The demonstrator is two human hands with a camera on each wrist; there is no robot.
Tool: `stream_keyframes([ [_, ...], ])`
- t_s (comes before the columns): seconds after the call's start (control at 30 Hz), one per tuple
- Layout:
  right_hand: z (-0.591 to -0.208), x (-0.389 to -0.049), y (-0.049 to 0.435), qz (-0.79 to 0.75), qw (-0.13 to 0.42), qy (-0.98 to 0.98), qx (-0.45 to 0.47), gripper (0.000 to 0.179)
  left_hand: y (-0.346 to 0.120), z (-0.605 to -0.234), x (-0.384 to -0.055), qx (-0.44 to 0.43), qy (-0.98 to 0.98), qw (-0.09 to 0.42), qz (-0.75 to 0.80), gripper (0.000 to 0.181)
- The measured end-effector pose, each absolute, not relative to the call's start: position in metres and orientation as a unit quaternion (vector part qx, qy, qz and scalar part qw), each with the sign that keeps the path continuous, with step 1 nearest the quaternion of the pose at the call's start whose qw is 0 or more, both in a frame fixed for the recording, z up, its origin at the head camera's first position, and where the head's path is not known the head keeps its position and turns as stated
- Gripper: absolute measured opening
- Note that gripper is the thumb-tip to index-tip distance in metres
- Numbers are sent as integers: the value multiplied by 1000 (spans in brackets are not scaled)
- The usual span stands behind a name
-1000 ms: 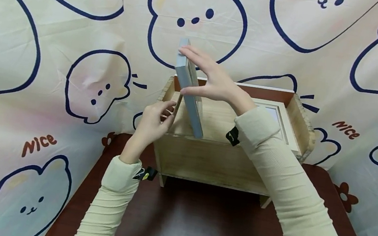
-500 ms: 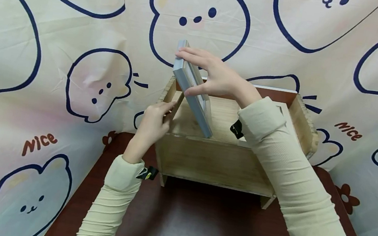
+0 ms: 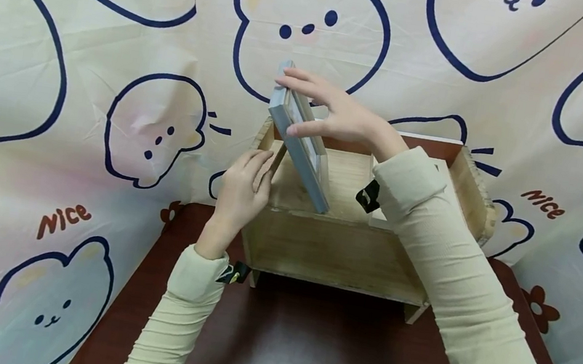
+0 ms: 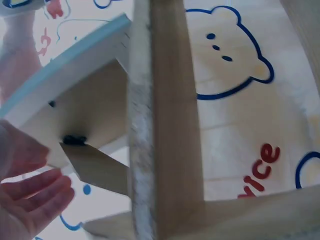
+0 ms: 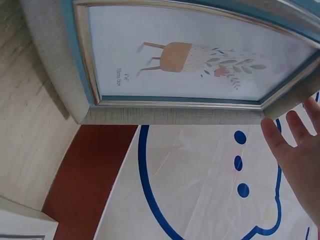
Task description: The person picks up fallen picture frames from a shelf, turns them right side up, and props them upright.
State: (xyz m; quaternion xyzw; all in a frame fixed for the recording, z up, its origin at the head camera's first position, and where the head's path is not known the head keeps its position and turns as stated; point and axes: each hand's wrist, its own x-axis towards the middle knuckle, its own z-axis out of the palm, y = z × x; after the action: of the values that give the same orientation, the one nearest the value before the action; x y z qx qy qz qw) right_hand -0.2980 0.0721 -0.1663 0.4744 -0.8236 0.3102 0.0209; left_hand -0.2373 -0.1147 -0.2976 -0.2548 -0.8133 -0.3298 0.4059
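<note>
A blue-grey picture frame (image 3: 303, 152) stands tilted on top of the wooden shelf unit (image 3: 338, 251), its front turned right. The right wrist view shows its print (image 5: 185, 60) of a vase with leaves. My right hand (image 3: 343, 113) touches the frame's upper edge with nearly straight fingers, thumb beside the front side. At the frame's back, my left hand (image 3: 242, 190) is beside the swing-out easel leg (image 4: 97, 170). In the left wrist view, its relaxed fingers are close to the leg and do not wrap round it; contact cannot be made out.
A white frame (image 3: 376, 219) lies on the shelf top at right, partly hidden by my right sleeve. Raised wooden sides (image 3: 471, 192) and a red-brown back strip bound the top. The unit stands on a dark brown table (image 3: 302, 345) before a printed cloth backdrop.
The frame has turned so that more of its front shows, and its lower near corner has shifted right. My right thumb has moved up slightly. My left fingers now look looser by the leg.
</note>
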Motion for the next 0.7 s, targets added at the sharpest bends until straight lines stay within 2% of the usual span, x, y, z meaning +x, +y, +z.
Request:
stream_keyframes([
  [0.1,-164,-302,72,345,-1,-815,466,64,-107,-296,-234,-266,-765,442,-385,27],
  [0.17,-163,-305,71,358,-12,-812,461,60,-101,-297,-232,-271,-742,445,-423,33],
  [0.37,-160,-313,68,374,-26,-811,449,56,-84,-298,-229,-277,-704,408,-510,74],
  [0.47,-157,-318,67,375,-33,-820,431,53,-76,-294,-229,-268,-700,407,-522,87],
  [0.7,-154,-329,67,373,-61,-834,402,59,-62,-288,-232,-245,-695,432,-520,93],
])
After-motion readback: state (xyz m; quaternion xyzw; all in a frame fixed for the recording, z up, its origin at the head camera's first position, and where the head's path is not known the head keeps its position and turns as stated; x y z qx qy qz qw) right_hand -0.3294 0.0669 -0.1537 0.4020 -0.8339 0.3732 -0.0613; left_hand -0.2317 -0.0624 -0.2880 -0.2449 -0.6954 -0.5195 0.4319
